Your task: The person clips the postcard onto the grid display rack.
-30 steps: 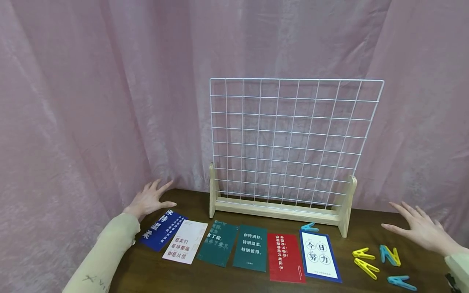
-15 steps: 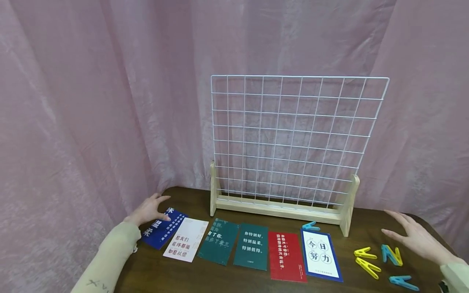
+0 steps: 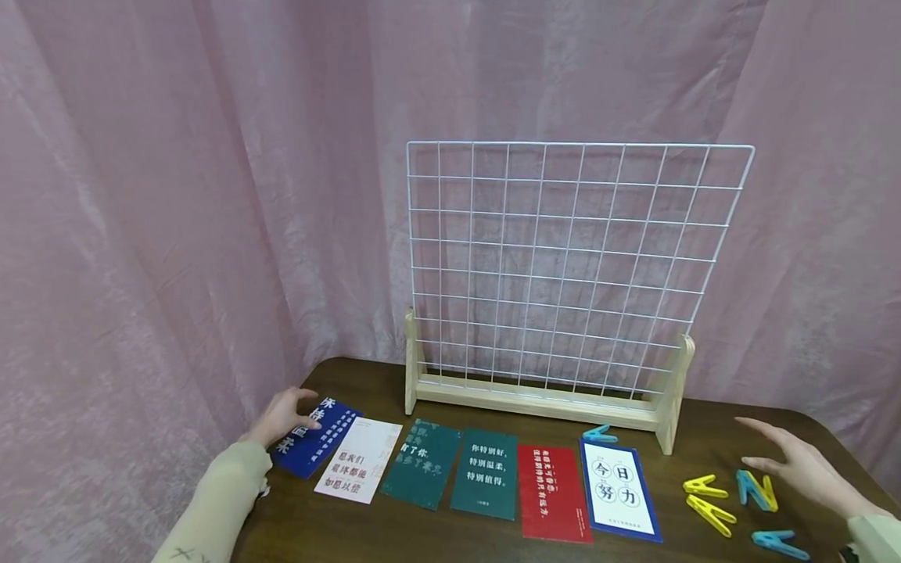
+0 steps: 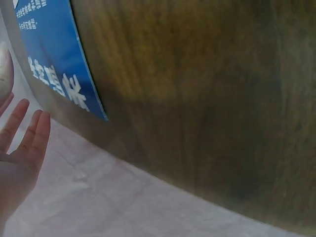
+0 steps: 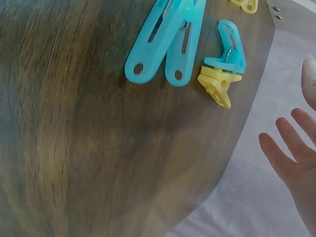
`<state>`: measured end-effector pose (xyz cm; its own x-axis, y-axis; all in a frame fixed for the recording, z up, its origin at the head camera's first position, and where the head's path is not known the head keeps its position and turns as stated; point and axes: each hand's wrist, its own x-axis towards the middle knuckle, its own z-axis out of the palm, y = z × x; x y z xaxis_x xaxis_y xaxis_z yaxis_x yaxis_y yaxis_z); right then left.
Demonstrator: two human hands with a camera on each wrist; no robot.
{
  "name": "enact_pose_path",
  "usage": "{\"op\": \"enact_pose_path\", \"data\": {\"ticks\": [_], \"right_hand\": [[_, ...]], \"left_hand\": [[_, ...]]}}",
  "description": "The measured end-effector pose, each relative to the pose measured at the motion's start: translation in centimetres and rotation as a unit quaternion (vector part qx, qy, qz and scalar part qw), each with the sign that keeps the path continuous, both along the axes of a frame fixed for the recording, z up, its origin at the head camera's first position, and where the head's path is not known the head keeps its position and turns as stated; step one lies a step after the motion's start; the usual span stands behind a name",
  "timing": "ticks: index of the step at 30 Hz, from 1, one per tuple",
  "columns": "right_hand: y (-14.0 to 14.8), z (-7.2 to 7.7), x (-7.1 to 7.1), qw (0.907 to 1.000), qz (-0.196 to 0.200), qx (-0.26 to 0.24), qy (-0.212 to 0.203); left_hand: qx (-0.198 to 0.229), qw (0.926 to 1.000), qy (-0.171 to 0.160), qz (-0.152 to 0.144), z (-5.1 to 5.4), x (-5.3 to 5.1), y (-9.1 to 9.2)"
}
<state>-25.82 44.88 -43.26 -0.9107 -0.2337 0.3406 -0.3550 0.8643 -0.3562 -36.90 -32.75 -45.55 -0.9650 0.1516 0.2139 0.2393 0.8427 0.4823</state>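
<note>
My left hand (image 3: 284, 414) hovers over the far left of the table, beside a blue card with white characters (image 3: 315, 439). In the left wrist view its fingers (image 4: 37, 131) are spread apart from the blue card (image 4: 61, 54), with nothing between them. At the far right my right hand (image 3: 798, 461) hangs above the table, thumb apart from the fingers, holding nothing. Nearest to it are a blue clothespin and a yellow one lying together (image 3: 758, 491). Two yellow clothespins (image 3: 709, 504) and another blue clothespin (image 3: 780, 543) lie close by.
More cards lie in a row: white (image 3: 359, 460), green (image 3: 421, 465), another green (image 3: 483, 475), red (image 3: 554, 494) and blue-bordered white (image 3: 619, 491). One blue clothespin (image 3: 600, 434) lies behind the last. A white wire grid (image 3: 563, 251) stands upright behind them in a wooden base (image 3: 535, 403).
Both hands have lowered toward the table. The left hand has come down beside the blue card, its fingers less spread. The head view has shifted slightly; cards and clothespins stay in place.
</note>
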Motion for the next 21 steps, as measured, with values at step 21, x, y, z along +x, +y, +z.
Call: {"op": "enact_pose_path", "data": {"ticks": [21], "right_hand": [[-0.22, -0.54, -0.51, 0.9994, -0.024, -0.018, -0.020]], "left_hand": [[0.017, 0.9930, -0.068, 0.096, -0.88, 0.46, -0.31]]}}
